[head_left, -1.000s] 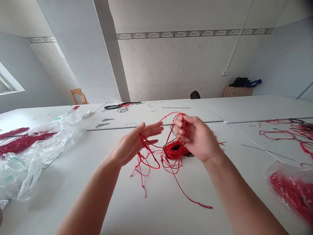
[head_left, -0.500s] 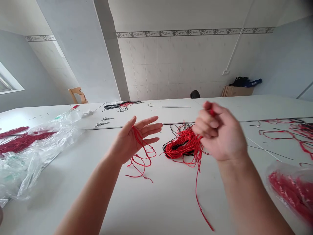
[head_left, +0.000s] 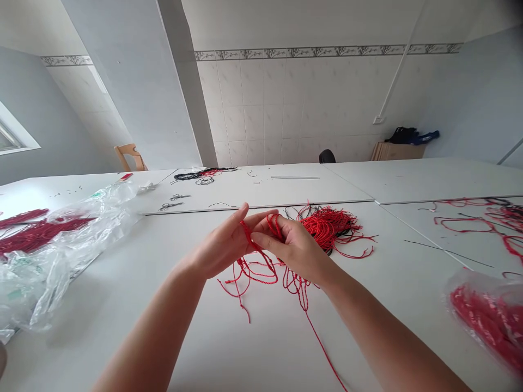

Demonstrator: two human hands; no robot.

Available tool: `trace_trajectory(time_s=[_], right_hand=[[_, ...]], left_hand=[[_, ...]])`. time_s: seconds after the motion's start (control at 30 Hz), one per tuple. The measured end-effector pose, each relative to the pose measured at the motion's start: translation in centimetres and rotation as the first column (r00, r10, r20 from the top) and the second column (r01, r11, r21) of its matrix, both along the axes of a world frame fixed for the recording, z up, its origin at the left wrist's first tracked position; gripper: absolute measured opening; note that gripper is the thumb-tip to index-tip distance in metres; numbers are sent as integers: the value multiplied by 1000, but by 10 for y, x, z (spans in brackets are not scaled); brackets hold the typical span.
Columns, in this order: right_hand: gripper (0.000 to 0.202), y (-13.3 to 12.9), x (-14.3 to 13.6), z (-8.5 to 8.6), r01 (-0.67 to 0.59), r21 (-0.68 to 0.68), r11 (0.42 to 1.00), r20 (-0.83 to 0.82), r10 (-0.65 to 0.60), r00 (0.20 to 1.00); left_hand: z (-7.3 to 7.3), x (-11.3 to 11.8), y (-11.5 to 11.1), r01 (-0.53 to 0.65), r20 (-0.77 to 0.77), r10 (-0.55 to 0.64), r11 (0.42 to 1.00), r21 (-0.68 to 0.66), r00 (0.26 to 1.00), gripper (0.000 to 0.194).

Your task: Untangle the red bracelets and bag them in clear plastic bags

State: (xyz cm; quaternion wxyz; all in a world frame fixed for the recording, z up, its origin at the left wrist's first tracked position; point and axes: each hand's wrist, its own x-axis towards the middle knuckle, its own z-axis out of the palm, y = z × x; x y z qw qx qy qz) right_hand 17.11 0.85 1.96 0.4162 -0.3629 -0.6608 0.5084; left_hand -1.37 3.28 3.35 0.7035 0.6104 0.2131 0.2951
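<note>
My left hand (head_left: 220,245) is held up in the middle of the view with its thumb raised. Red braided cords (head_left: 265,276) hang across it between thumb and fingers, their loops and loose ends dangling below. Close against it, my right hand (head_left: 296,247) has its fingers bent around a bunch of red cord (head_left: 274,223). More red cords (head_left: 301,291) droop beneath the right hand, and one long strand runs down to the bottom edge. The left fingertips are partly hidden behind the right hand.
A pile of red and black cords (head_left: 330,226) lies on the white table (head_left: 245,354) just beyond my right hand. Bags with red cord are at the left (head_left: 114,215) and right (head_left: 486,321). Scissors (head_left: 170,206) and black cords (head_left: 192,175) lie farther back.
My right hand has come down and left with its red cords, from a raised fist over the pile to my left hand. The pile is now more exposed.
</note>
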Motion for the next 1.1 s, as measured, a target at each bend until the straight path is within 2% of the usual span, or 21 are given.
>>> trace_trajectory(time_s=[0.17,0.37,0.53,0.6,0.7,0.83,1.0,1.07,1.1], right_hand=[[27,2,8,1,-11,7,1000,-33,11,999],[26,3,8,-2,-57,-38,998,0,57,998],[21,3,8,0,-76,-70,995,-199,61,978],[27,5,11,2,-79,-110,991,-315,40,948],[38,10,17,8,-102,-152,983,-479,17,878],[23,15,32,18,-90,-214,973,-689,-85,720],[11,14,65,34,55,-231,971,-859,-230,457],[11,11,78,39,144,-218,965,-887,-257,383],[12,9,82,41,185,-207,961,-890,-263,372]], left_hand=[[3,0,-2,55,-27,-54,997,47,998,69],[0,-1,0,52,-45,-51,999,16,998,70],[0,-2,0,44,-46,-42,998,46,998,64],[1,-3,0,54,-51,-51,996,66,997,57],[1,-6,0,67,-53,-62,994,85,997,46],[3,-10,3,-47,-2,47,998,36,999,45],[14,-20,6,-192,203,200,980,-59,958,45],[19,-24,6,-249,257,265,964,-92,929,46],[21,-25,6,-274,271,292,956,-103,917,47]])
